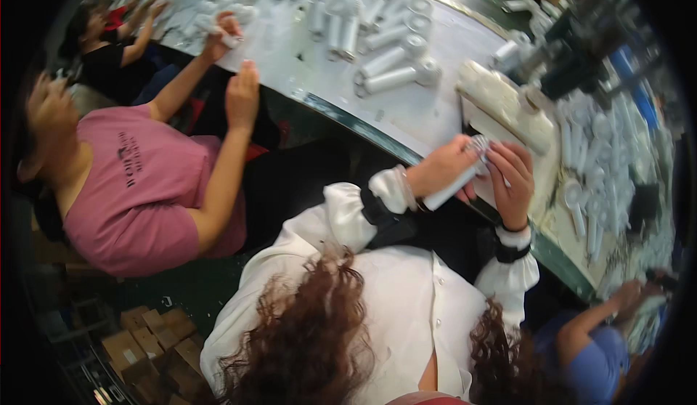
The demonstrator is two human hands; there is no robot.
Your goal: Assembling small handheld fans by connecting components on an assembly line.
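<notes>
White handle piece [445, 193] slants beside the worktable [428, 107], silvery end toward one o'clock. The left hand [441, 167] curls closed around it; the right hand [514, 180], fingers bent, meets that end, its grip unclear. Similar white pieces [392, 79] lie toward eleven o'clock, a cream block [494, 100] toward one, a co-worker [145, 194] at nine.

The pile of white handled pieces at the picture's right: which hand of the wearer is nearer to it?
Right. The right hand is left of the pile; the left hand is farther left, beyond the right hand.
</notes>
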